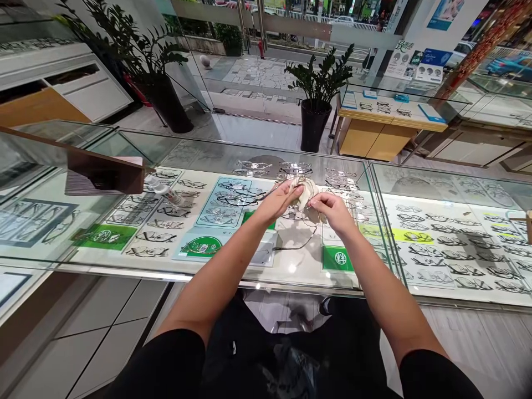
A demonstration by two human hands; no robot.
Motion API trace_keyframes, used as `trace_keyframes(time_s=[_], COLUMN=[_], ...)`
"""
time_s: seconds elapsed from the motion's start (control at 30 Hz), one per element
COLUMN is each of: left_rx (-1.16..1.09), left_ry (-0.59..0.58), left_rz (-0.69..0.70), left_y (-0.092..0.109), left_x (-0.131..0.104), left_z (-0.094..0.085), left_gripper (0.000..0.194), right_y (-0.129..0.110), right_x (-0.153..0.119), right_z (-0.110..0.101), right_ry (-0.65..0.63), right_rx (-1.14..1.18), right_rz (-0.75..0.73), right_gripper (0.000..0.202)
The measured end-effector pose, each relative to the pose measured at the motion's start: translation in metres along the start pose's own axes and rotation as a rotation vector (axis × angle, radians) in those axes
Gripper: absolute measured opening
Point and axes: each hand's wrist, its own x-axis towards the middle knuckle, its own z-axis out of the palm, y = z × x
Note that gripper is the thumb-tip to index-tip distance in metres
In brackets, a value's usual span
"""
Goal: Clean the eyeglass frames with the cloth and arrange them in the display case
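Over the glass counter, my left hand (279, 201) is closed on a crumpled cream cloth (306, 192). My right hand (332, 210) pinches something small and thin at the cloth's right edge. What it is, and whether something is wrapped inside the folds, is hidden. Both hands are close together, with only the cloth between them. Just left of my left hand, a dark-framed pair of glasses (236, 198) shows above a pale blue sheet (226, 213). Below the cloth, a thin dark curved line (301, 244) shows at the counter; I cannot tell what it belongs to.
A small white bottle (163, 189) stands on the counter to the left, near a brown box-like stand (106, 173). Rows of eyeglasses (451, 241) fill the display case. A green card (338, 258) lies beneath my right forearm. Potted plants (316, 119) stand beyond the counter.
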Motion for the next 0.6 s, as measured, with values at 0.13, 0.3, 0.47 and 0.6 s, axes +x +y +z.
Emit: trace_keyframes(time_s=[0.13,0.3,0.47,0.6], left_rx=[-0.053,-0.022,0.045,0.055], left_ry=[-0.118,-0.08,0.015,-0.037], left_rz=[0.0,0.008,0.074,0.055], left_y=[0.003,-0.004,-0.011,-0.005], left_x=[-0.003,-0.001,0.001,-0.001], left_z=[-0.003,-0.003,0.006,-0.004], left_gripper=[0.051,0.051,0.051,0.055], right_y=[-0.002,-0.001,0.002,0.001], right_x=[0.0,-0.003,-0.006,-0.004], right_z=[0.001,0.004,0.009,0.008], right_ry=[0.002,-0.052,-0.099,-0.065], right_rx=[0.019,0.008,-0.002,0.042], right_rz=[0.018,0.045,0.081,0.094], right_gripper=[0.036,0.039,0.04,0.035])
